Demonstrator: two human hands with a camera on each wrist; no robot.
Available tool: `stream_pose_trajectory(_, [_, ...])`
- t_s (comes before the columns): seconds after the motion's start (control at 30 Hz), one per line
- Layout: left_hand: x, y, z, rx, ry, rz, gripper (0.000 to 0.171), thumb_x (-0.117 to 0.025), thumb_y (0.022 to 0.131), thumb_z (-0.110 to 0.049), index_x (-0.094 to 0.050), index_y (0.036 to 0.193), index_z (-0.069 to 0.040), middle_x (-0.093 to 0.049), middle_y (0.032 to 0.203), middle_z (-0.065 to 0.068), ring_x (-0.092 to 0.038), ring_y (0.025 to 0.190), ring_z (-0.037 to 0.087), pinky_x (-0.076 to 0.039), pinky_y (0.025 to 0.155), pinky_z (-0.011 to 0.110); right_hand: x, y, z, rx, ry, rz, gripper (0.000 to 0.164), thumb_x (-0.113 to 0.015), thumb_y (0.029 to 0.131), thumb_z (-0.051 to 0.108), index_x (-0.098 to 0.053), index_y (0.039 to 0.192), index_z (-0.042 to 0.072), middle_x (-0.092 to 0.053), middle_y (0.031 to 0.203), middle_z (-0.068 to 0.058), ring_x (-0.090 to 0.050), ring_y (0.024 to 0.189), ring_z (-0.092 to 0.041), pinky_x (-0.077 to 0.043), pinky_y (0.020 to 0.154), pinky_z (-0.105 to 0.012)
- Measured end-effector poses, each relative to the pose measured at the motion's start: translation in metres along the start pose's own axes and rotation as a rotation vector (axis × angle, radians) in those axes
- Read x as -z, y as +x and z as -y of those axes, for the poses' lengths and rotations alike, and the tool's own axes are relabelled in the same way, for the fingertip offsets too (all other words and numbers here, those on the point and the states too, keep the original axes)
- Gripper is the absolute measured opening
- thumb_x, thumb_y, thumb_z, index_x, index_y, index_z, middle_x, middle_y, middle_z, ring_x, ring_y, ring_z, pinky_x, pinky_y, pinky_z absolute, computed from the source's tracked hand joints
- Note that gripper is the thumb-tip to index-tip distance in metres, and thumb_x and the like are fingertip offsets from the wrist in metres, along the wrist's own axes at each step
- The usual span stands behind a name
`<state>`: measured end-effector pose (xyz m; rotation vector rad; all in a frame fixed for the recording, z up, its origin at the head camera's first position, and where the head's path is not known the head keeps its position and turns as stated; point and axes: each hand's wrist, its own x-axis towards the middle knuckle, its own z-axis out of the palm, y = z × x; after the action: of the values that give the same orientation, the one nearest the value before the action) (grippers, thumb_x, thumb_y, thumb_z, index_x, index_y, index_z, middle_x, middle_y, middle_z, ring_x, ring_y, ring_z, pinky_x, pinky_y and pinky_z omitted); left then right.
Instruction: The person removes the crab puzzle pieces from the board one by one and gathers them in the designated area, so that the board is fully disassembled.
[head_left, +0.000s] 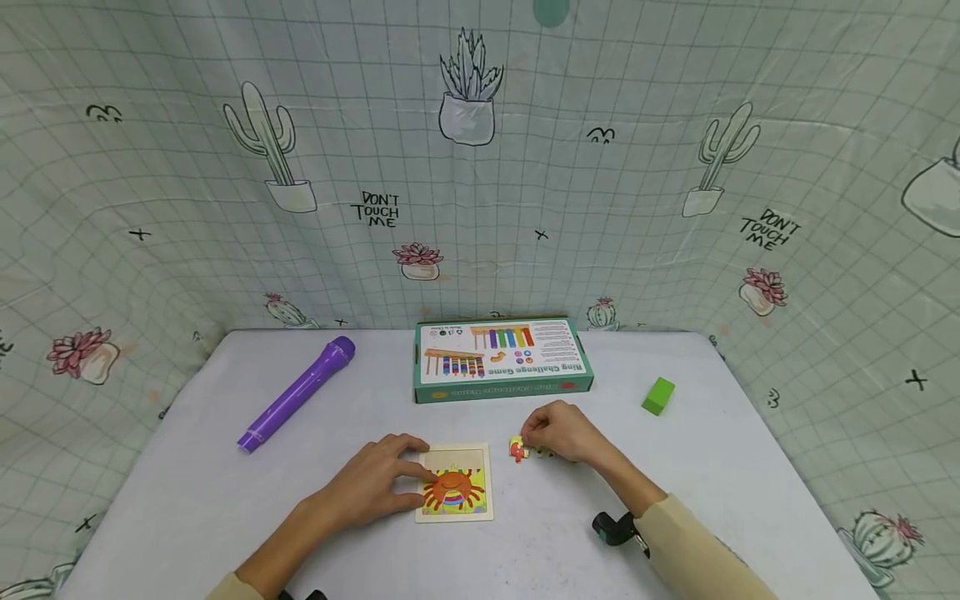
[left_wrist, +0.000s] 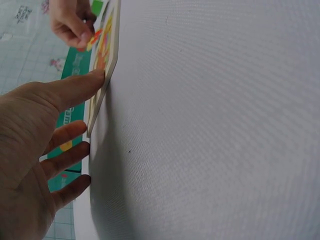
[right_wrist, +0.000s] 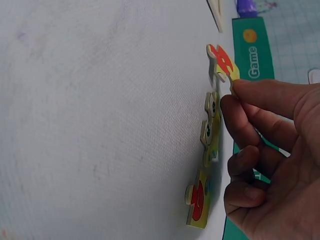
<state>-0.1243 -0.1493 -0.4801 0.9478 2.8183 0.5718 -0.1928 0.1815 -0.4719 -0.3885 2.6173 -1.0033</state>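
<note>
My left hand [head_left: 372, 482] rests at the left side of a small wooden jigsaw board [head_left: 453, 517], its fingers spread and fairly straight, with fingertips on the frame and picture. The board holds an orange crab picture [head_left: 454, 483] in its lower part; its upper part shows bare wood. To the right of the board, my right hand [head_left: 564, 430] pinches a red and yellow jigsaw piece [right_wrist: 223, 61] between thumb and index finger, tilted close over the table. Beneath that hand lie a piece with two eyes [right_wrist: 210, 127] and a piece with a red claw [right_wrist: 198, 202].
A green Ring Challenge Game box [head_left: 502, 360] lies behind the hands. At the far left is a purple microphone-shaped toy [head_left: 300, 393], and a green block [head_left: 658, 396] sits at the right. Patterned cloth [head_left: 480, 183] hangs around the white table [head_left: 360, 567].
</note>
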Motion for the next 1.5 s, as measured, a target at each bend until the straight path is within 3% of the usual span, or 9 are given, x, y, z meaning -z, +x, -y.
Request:
stream_pose_trajectory(0.33, [-0.0012, 0.001, 0.0009, 0.013, 0.0, 0.014, 0.03, -0.077, 0.086, -0.043, -0.077, 0.115, -0.035, -0.059, 0.136, 0.001, -0.051, 0.128, 0.027, -0.045, 0.098, 0.053, 0.0017, 0.0043, -0.0032, 0.01, -0.03, 0.017, 0.007, -0.074, 0.089, 0.016, -0.077, 0.082, 0.016, -0.068, 0.074, 0.006, -0.055, 0.069, -0.013, -0.044, 0.061, -0.028])
stream_pose_trajectory(0.6, [0.0, 0.0009, -0.0001, 0.008, -0.003, 0.013, 0.03, -0.076, 0.086, -0.042, -0.077, 0.115, -0.034, -0.058, 0.137, 0.002, -0.051, 0.128, 0.028, -0.045, 0.099, 0.054, -0.0008, 0.0077, -0.004, -0.013, -0.068, 0.007, 0.009, -0.074, 0.09, 0.019, -0.077, 0.081, 0.019, -0.067, 0.073, 0.008, -0.056, 0.066, -0.013, -0.042, 0.051, -0.027])
stream_pose_trajectory(0.83, [-0.0009, 0.0016, 0.0005, 0.011, 0.002, 0.013, 0.03, -0.077, 0.086, -0.042, -0.077, 0.115, -0.035, -0.059, 0.135, 0.001, -0.052, 0.127, 0.027, -0.045, 0.098, 0.053, -0.0014, 0.0075, -0.0025, 0.024, -0.096, -0.01, 0.007, -0.076, 0.089, 0.016, -0.076, 0.081, 0.018, -0.066, 0.074, 0.008, -0.055, 0.072, -0.013, -0.044, 0.06, -0.029])
stream_pose_trajectory(1.5, [0.0001, 0.0009, -0.0005, 0.021, -0.015, 0.013, 0.03, -0.078, 0.086, -0.04, -0.077, 0.115, -0.033, -0.059, 0.136, 0.002, -0.051, 0.127, 0.028, -0.044, 0.099, 0.054, 0.0007, 0.0038, -0.0017, 0.042, -0.077, 0.039, 0.007, -0.075, 0.089, 0.016, -0.074, 0.083, 0.019, -0.066, 0.074, 0.008, -0.055, 0.069, -0.012, -0.043, 0.059, -0.027])
